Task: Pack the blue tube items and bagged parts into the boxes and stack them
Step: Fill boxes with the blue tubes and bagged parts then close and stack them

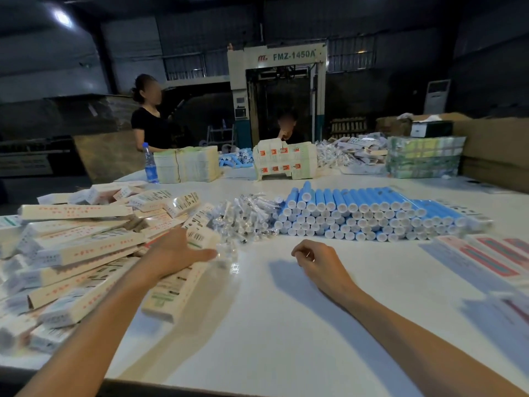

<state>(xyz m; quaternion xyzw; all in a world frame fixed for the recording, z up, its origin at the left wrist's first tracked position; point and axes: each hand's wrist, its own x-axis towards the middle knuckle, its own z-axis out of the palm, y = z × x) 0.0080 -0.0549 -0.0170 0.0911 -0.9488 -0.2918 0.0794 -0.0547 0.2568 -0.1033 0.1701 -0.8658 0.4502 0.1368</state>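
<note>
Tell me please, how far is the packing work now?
Done: many boxes that look closed lie heaped at the left. In hand: the left hand rests on one box at the heap's edge; the right hand holds nothing. Left: large stocks of blue tubes and bagged parts wait unpacked.

- Your white table (272, 325) carries a loose heap of cream boxes (83, 247) at your left.
- Mid-table, bagged parts (246, 216) lie piled just beside the stacked blue tubes (372, 213).
- At your right lie flat printed sheets (486, 259).
</note>
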